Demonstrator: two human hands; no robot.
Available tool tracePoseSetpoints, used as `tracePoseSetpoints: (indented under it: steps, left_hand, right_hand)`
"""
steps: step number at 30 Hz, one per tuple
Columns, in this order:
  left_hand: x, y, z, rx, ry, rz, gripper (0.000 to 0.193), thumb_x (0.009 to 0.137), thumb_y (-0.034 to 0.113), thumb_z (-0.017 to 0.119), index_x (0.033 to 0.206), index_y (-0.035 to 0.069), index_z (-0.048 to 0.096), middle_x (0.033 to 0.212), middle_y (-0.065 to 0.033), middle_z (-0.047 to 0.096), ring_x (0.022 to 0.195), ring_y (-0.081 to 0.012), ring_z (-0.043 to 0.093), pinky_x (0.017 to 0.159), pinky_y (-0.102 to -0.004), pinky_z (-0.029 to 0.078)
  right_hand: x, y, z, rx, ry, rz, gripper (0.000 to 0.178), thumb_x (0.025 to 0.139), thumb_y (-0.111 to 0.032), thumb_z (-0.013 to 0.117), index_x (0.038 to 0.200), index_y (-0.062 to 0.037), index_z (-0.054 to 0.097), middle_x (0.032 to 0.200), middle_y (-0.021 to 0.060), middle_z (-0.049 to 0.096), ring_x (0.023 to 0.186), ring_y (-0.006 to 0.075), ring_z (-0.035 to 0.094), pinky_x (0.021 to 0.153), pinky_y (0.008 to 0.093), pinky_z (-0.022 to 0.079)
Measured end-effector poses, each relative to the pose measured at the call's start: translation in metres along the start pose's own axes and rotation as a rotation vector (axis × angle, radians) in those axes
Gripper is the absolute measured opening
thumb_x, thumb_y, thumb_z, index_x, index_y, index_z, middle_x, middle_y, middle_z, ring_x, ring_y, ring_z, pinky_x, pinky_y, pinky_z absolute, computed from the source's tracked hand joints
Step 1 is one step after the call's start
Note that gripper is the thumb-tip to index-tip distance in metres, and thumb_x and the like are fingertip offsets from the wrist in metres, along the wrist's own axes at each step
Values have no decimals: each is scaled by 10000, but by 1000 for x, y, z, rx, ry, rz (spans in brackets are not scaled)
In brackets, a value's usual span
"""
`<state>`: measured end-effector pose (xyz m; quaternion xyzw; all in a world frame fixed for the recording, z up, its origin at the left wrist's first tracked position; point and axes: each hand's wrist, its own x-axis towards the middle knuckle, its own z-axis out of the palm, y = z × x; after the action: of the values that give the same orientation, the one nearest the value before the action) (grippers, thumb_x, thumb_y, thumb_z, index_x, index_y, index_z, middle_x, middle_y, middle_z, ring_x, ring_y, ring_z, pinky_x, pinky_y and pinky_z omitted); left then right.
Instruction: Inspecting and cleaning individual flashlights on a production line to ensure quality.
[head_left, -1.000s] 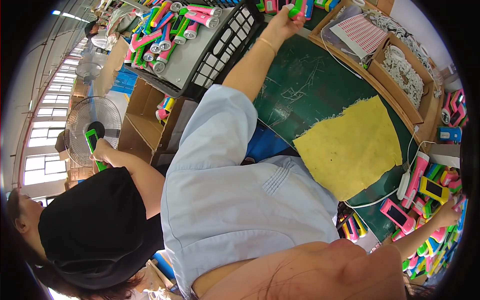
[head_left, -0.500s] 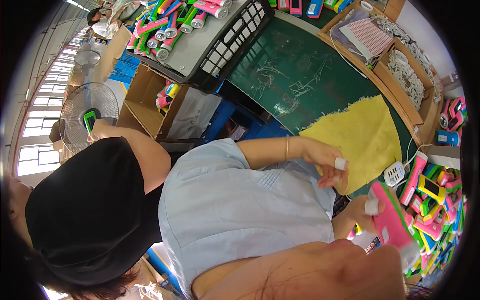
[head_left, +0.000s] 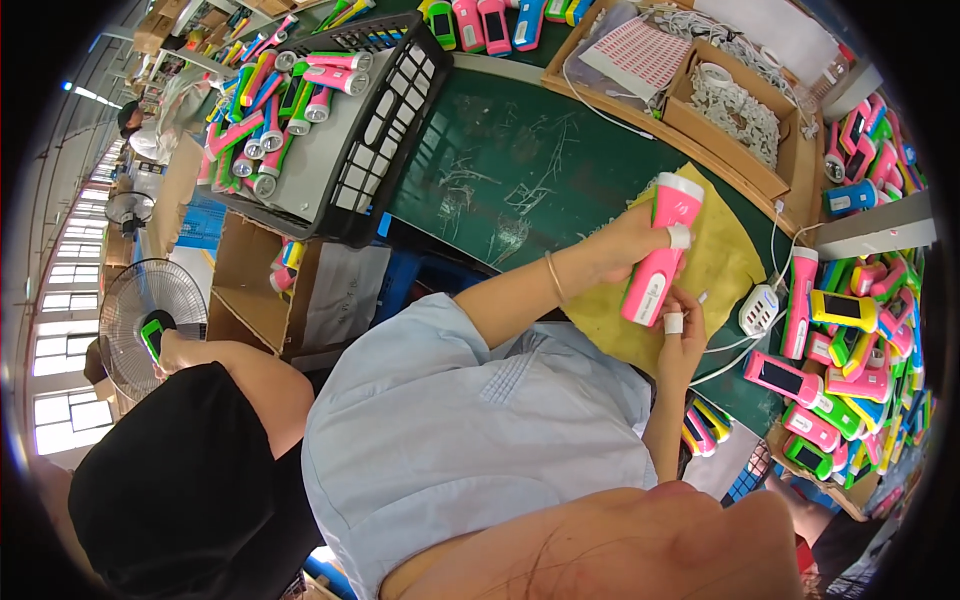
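We see the left hand (head_left: 640,243) wrapped around the middle of a pink-and-green flashlight (head_left: 660,265), its white-taped thumb lying across the pink casing. The flashlight tilts in that grasp: its white-rimmed head sticks out beyond the thumb, away from the body, while its narrower handle end slants down toward the right hand (head_left: 687,335). We find that right hand just beside the handle end, fingers bent and one of them taped; we cannot tell whether it touches the casing or pinches something small. Under both hands we see a yellow cloth (head_left: 722,235) on the green tabletop (head_left: 480,130), with a white multi-port USB charger (head_left: 758,310) near the right hand and a heap of colourful flashlights (head_left: 858,384) farther to the right.
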<state>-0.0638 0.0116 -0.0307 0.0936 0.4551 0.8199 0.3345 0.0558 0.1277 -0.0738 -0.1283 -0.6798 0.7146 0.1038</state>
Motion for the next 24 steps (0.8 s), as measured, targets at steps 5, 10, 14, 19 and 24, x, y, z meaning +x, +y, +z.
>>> tracePoseSetpoints:
  steps: [5,10,14,19,24]
  left_hand:
    - [8,26,27,-227,-47,-171,245,827,201,561,963,33,446,771,-86,533,623,-187,558,533,-302,491]
    - [11,27,26,-256,-44,-227,261,815,209,565,951,18,449,770,-95,535,612,-197,556,533,-316,492]
    - [15,17,18,-268,29,-278,236,782,142,544,947,5,447,776,-102,532,609,-218,557,549,-349,502]
    - [38,6,3,346,114,121,374,750,87,560,1043,-28,357,873,-134,505,704,-197,556,609,-335,492]
    - [36,19,0,1018,411,262,992,592,260,765,1226,-63,74,1133,-283,310,1004,-412,467,832,-420,428]
  right_hand:
    - [-1,3,2,12,17,-24,167,852,-42,496,1008,18,509,760,0,515,617,48,462,520,172,359]
    - [-6,14,2,-17,13,-94,164,854,-49,502,1005,14,509,781,3,532,632,42,462,523,165,357]
    - [-9,3,4,-9,20,-3,180,870,-99,492,1022,-4,511,743,-16,499,607,30,432,509,162,339]
    - [-2,-15,-4,-45,183,-37,318,918,-152,379,1209,-31,421,577,-47,373,452,21,288,400,165,200]
    - [16,-27,-25,269,57,90,304,907,-166,446,1114,55,477,623,-19,394,498,43,297,448,177,216]
